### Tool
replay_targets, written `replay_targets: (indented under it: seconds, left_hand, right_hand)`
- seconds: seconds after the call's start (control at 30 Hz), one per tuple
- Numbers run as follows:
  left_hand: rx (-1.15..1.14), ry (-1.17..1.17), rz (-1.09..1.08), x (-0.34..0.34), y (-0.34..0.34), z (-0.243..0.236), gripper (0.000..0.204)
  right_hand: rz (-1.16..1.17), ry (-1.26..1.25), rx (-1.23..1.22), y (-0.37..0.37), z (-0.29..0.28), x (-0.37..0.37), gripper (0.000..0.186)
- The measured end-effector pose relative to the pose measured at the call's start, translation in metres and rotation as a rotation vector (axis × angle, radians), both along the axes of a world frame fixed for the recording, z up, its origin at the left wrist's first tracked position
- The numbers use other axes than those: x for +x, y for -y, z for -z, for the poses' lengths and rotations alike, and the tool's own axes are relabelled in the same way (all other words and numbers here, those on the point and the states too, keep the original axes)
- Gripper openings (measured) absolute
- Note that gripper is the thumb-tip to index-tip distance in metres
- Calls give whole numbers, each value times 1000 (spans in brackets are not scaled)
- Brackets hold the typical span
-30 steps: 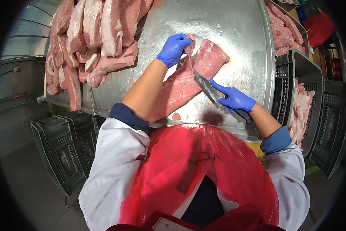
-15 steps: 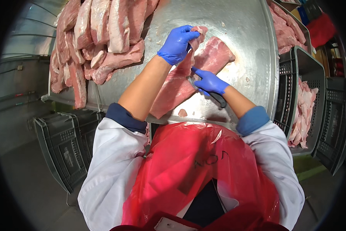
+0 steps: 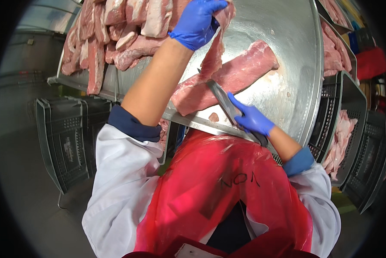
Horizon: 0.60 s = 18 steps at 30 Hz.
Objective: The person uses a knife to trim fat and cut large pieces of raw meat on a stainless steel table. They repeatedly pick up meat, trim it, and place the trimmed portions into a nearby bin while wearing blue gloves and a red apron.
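Note:
A long piece of raw meat lies slantwise on the metal table. My left hand, in a blue glove, is closed on the upper end of a thin strip of meat. The strip hangs taut down to the left part of the large piece, and seems joined to it there. My right hand, gloved in blue too, grips a knife by its dark handle near the table's front edge. The blade points up and left, its front part against the meat where the strip meets it.
Many raw meat pieces are heaped at the table's far left. Dark plastic crates stand below on the left. On the right, another crate holds pale trimmings. A small meat scrap lies by the front edge.
My left hand has moved up and away, stretching the strip longer. My right hand has drawn the knife back toward me and right, so more of the blade shows.

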<state>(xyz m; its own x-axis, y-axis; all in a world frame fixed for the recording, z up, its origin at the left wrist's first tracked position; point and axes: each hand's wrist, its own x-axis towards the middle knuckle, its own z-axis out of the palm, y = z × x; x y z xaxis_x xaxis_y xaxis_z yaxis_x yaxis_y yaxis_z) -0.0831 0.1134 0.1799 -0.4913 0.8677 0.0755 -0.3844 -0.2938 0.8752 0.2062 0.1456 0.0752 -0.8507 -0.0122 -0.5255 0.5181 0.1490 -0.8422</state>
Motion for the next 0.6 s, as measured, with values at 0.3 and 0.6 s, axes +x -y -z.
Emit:
replay_targets:
  seconds: [0.3, 0.6]
  left_hand:
    - [261, 101, 38, -18, 31, -54, 9]
    - [311, -106, -317, 6, 124, -161, 14]
  right_hand:
    - [-84, -220, 169, 32, 32, -57, 77]
    - [-280, -178, 201, 85, 23, -130, 72]
